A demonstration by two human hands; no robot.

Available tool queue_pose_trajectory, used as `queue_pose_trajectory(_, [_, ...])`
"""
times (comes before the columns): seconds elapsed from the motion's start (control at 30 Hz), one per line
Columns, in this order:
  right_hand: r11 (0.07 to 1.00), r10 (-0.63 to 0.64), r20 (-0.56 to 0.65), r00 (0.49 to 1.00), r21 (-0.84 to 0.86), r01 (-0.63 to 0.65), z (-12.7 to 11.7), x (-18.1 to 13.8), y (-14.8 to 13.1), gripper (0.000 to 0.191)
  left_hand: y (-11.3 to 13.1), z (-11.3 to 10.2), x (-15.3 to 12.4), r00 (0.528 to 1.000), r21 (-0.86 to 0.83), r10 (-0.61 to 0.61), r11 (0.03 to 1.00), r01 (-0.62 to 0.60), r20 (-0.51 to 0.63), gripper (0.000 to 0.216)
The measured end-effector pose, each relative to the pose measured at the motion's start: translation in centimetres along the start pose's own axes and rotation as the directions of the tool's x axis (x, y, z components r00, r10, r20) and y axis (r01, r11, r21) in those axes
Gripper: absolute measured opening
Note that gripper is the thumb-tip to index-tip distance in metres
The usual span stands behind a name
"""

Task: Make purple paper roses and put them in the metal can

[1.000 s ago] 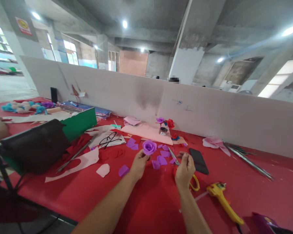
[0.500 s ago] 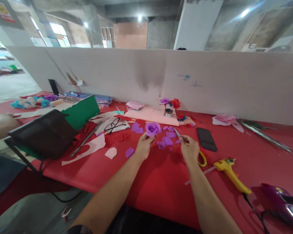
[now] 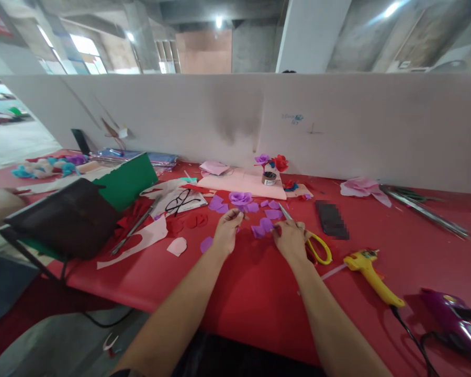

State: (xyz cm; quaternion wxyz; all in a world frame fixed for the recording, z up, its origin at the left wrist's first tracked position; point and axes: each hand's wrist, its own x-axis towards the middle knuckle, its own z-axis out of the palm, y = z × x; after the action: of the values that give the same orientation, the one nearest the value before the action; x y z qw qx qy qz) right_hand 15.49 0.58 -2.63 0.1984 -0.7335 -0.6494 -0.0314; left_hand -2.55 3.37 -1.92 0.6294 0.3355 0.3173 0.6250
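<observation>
My left hand (image 3: 225, 230) is closed, pinching the underside of a purple paper rose (image 3: 240, 198) with layered petals. My right hand (image 3: 290, 241) is low over the table, thumb and forefinger slightly apart beside a cluster of purple paper petals (image 3: 266, 226). Whether a fingertip touches a petal is unclear. Scissors with yellow handles (image 3: 321, 249) lie beside and partly behind this hand, their blades pointing up and left. More purple petals (image 3: 273, 214) are scattered between and beyond both hands.
At right are a yellow glue gun (image 3: 371, 275), a dark phone (image 3: 332, 220) and a purple device (image 3: 453, 319). Finished flowers (image 3: 279, 163) stand behind a tape roll (image 3: 269, 179). At left are glasses (image 3: 183, 201), a dark bag (image 3: 68, 217) and another person's arm (image 3: 0, 207).
My right hand has come off the scissors and shifted left toward the purple petals. The rose in my left hand has tipped, now showing more from the side.
</observation>
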Motion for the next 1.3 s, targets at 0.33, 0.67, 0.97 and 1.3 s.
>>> queue_pose_trajectory(0.33, [0.995, -0.048, -0.052, 0.997, 0.081, 0.052, 0.1, -0.2, -0.5, 0.021, -0.3, -0.1, 0.0, 0.999, 0.027, -0.04, 0.999, 0.041, -0.012, 0.024])
queue_pose_trajectory(0.67, [0.967, -0.235, 0.007, 0.972, 0.099, 0.233, 0.5, -0.7, -1.4, 0.016, 2.3, -1.4, 1.1, 0.978, -0.088, -0.057, 0.995, 0.039, -0.202, 0.016])
queue_pose_trajectory(0.97, [0.811, -0.067, -0.09, 0.994, 0.575, 0.107, 0.0, -0.3, -1.3, 0.015, 4.4, -2.0, 1.4, 0.977, -0.261, -0.07, 0.965, 0.015, -0.203, 0.01])
queue_pose_trajectory(1.3, [0.227, 0.006, 0.223, 0.975, 0.949, -0.218, 0.0, -0.3, -2.3, 0.032, 1.5, 0.7, -0.9, 0.979, -0.138, -0.197, 0.97, 0.203, 0.051, 0.017])
